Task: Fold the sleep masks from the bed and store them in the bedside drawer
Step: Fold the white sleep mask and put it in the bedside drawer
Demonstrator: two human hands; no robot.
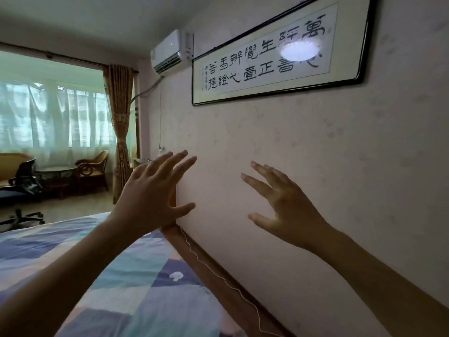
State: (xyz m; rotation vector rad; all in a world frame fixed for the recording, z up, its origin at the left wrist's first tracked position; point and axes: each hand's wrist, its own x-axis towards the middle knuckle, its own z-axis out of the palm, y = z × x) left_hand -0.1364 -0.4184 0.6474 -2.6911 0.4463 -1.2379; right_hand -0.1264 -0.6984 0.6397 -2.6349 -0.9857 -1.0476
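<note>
Patchwork bedding in blue, teal, lilac and pale pink over the bed [136,283], bottom left, with a small white mark on one dark square. Wooden bed rail [218,280] along the pale textured wall [303,166], a thin white cord [233,285] trailing on it. Left hand [150,193] and right hand [286,203] raised in front of the wall, well apart, fingers spread, each grip apart and clamped on nothing. No sleep masks or bedside drawer in sight. Framed calligraphy [274,54] high on the wall, glare on its glass; white air conditioner [170,52] just to its left. Beyond the bed, brown patterned curtain [120,132], sheer-curtained windows, a wooden armchair [93,167], a round table, a black office chair [24,181].
</note>
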